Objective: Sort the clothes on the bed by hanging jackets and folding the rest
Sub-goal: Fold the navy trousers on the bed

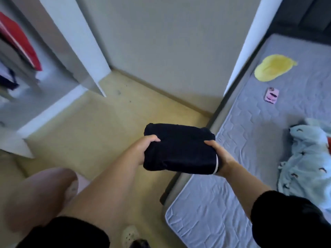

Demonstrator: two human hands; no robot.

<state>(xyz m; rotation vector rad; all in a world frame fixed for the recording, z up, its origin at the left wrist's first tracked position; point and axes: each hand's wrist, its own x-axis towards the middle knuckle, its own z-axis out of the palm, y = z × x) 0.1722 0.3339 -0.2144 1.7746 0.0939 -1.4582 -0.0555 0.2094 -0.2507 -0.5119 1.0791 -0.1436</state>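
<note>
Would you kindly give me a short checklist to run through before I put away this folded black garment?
1. Grip: left hand and right hand hold the folded black garment at opposite ends: ok.
2. Fold compact, nothing dangling: ok.
3. Access: the white wardrobe stands open: ok.
4. Free shelf space inside it: cannot tell, blurred.
5. Bed sorted: not ok; a light blue patterned garment lies crumpled on the grey quilted mattress.

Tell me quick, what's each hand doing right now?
Left hand: closed, gripping the left end of the folded black garment.
Right hand: closed, gripping the right end of the same garment.
</note>
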